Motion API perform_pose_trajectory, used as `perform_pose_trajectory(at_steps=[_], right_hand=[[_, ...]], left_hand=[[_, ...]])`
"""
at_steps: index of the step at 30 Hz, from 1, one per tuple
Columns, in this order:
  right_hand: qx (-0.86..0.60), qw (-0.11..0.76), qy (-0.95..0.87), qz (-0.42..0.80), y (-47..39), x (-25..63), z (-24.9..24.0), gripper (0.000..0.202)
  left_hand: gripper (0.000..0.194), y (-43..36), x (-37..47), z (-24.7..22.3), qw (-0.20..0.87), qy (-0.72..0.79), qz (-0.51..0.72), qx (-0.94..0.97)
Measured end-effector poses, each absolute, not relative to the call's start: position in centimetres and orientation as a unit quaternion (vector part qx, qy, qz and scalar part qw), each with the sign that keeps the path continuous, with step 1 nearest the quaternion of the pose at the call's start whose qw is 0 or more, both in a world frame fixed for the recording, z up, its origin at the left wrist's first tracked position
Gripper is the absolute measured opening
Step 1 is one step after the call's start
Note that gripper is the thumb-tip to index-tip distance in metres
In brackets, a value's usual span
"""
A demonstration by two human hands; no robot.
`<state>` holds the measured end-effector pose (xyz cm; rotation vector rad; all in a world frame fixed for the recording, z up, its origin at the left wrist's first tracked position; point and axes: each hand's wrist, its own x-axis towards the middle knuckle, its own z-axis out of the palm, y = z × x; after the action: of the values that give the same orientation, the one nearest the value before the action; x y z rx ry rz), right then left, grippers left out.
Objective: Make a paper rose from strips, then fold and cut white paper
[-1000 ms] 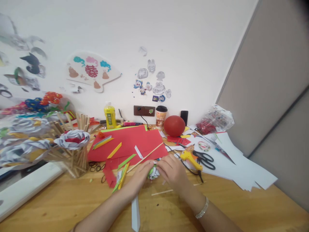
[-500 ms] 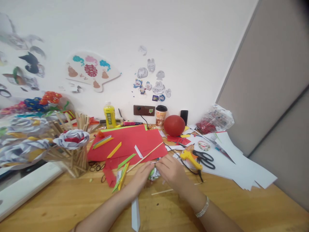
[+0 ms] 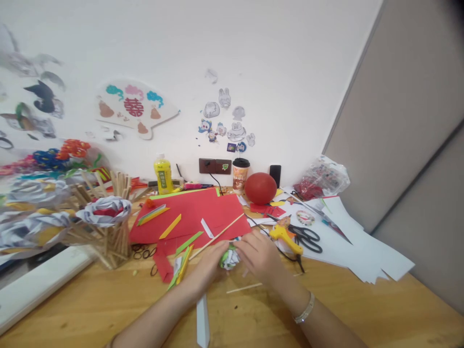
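Between my two hands is a small folded paper piece (image 3: 229, 258), white with green at its upper left. My left hand (image 3: 210, 264) curls round its left side, and my right hand (image 3: 258, 253) pinches at its upper right; some fingertips are hidden behind it. A white paper strip (image 3: 203, 321) lies below my left wrist. Left of my hands are green and yellow folded strips (image 3: 184, 263). One thin stick (image 3: 221, 234) slants over red paper (image 3: 192, 210), and another thin stick (image 3: 244, 288) lies below my right hand.
At the right lie a yellow glue gun (image 3: 286, 238), black scissors (image 3: 307, 238) and white sheets (image 3: 369, 249). Farther back stand a yellow bottle (image 3: 163, 175), a cup (image 3: 240, 175) and a red balloon (image 3: 260, 188). Paper flowers (image 3: 105, 211) and wooden sticks (image 3: 116, 241) fill the left.
The paper piece between my hands has turned and shifted slightly left, so more of its white and green folds show. My hands have moved only a little.
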<state>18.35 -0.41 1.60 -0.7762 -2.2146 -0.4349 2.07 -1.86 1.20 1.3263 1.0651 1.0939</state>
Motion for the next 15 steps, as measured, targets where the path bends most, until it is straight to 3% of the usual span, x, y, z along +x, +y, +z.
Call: perform_pose_trajectory(at_steps=[3,6,10,15], right_hand=[[-0.328,0.427,-0.837,-0.102,-0.68,18.49,2.01,0.020],[-0.318,0.427,-0.846,-0.036,-0.84,18.41,2.16,0.020],[-0.296,0.423,-0.857,0.010,-0.88,18.16,1.93,0.024],[-0.294,0.459,-0.837,0.037,-0.90,18.05,1.73,0.015]], left_hand=[[0.027,-1.78,2.44,1.46,0.615,0.412,0.491,0.458],[0.032,-1.80,2.66,1.69,0.684,0.369,0.496,0.387],[0.032,-1.93,2.56,1.76,0.685,0.366,0.491,0.394],[0.031,-1.88,2.38,1.59,0.679,0.368,0.478,0.418]])
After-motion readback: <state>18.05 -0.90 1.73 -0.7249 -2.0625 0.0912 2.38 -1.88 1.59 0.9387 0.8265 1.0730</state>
